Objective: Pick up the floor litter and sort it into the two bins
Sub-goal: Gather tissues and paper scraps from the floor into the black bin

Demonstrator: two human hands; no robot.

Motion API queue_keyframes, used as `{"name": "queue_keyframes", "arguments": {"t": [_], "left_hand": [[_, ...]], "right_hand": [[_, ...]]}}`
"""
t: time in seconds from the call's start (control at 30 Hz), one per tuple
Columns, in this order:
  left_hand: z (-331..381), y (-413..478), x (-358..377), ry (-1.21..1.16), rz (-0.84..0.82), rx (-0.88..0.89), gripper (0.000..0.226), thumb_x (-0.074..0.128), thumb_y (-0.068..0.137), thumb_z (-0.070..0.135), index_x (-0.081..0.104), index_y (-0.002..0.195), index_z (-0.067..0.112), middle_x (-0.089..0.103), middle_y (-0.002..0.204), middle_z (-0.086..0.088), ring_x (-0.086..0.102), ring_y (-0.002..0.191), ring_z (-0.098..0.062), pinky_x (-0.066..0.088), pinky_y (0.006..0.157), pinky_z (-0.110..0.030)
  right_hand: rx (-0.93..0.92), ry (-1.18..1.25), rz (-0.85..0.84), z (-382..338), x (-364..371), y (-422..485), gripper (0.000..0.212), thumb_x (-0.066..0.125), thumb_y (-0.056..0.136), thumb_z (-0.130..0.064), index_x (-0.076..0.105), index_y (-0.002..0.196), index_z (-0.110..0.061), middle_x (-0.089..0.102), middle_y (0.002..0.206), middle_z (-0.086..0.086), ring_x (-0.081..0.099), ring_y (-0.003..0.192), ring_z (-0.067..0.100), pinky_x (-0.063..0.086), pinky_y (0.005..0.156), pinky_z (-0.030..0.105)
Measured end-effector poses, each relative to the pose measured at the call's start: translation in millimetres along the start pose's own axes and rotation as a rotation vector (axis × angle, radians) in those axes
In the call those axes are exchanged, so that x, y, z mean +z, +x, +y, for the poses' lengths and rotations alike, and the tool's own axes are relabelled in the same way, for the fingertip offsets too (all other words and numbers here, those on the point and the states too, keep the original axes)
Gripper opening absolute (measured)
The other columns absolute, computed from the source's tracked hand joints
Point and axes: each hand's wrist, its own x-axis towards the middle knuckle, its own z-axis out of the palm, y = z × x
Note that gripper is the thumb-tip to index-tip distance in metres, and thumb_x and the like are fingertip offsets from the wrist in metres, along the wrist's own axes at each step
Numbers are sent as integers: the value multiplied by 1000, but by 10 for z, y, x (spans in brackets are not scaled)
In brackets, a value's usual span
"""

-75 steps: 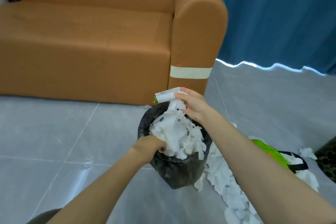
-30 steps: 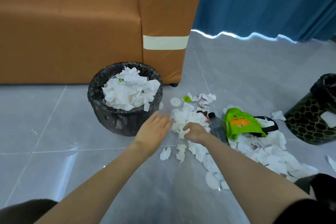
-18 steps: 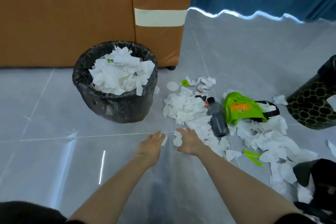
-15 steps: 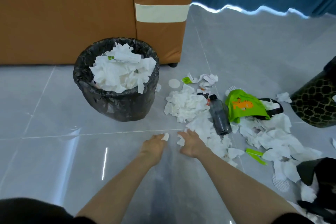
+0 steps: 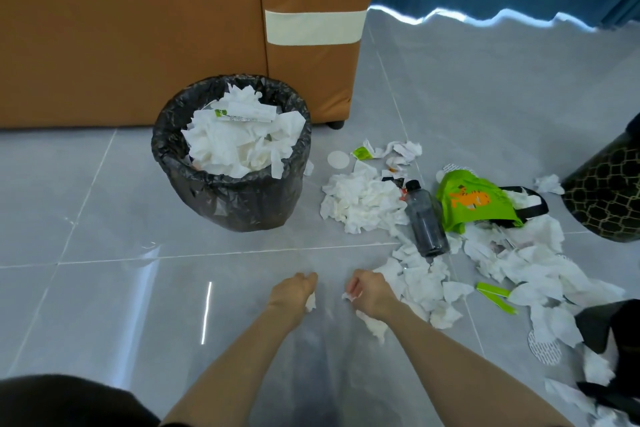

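Head view: left grip [image 5: 294, 291] was curled round a white tissue scrap [image 5: 310, 302], low over the floor [image 5: 104, 218] in front of the black-lined bin [image 5: 242, 198]. Right grip [image 5: 369, 292], just beside it, pinched another scrap [image 5: 349, 296]. Loose tissue litter [image 5: 363, 201], a dark bottle [image 5: 424, 218] and a green bag [image 5: 474, 201] lay right of that bin; the patterned bin [image 5: 606, 198] stood further right.

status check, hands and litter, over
Left hand pinches a tissue scrap; right hand pinches a second scrap. Lined bin heaped with tissue. Bottle, green bag, tissue pile on floor to the right.
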Motion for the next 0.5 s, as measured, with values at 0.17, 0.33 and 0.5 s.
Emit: {"name": "queue_keyframes", "arguments": {"t": [0.17, 0.33, 0.5], "left_hand": [[-11, -11, -261, -163, 176, 28, 29, 57, 88, 16, 47, 115, 9, 54, 119, -13, 54, 107, -29, 43, 88, -31], [110, -105, -1103, -379, 430, 97, 23, 63, 84, 15, 54, 105, 12, 59, 101, -7, 57, 88, -22, 40, 74, -23], [149, -404, -2002, -484, 642, 177, 19, 66, 81, 16, 53, 95, 17, 55, 80, 2, 53, 74, -14, 38, 60, -18]], "right_hand": [[-69, 283, 127, -465, -497, 21, 28, 65, 72, 7, 53, 69, -18, 56, 66, -4, 53, 61, 6, 46, 57, 13], [-227, 613, 236, -1116, -1250, -128, 27, 62, 77, 6, 48, 73, -16, 49, 66, 2, 48, 58, 11, 43, 54, 18], [-385, 880, 189, -1798, -1779, -307, 34, 49, 76, 6, 38, 57, -20, 33, 61, -1, 34, 60, 16, 27, 52, 26]]}}
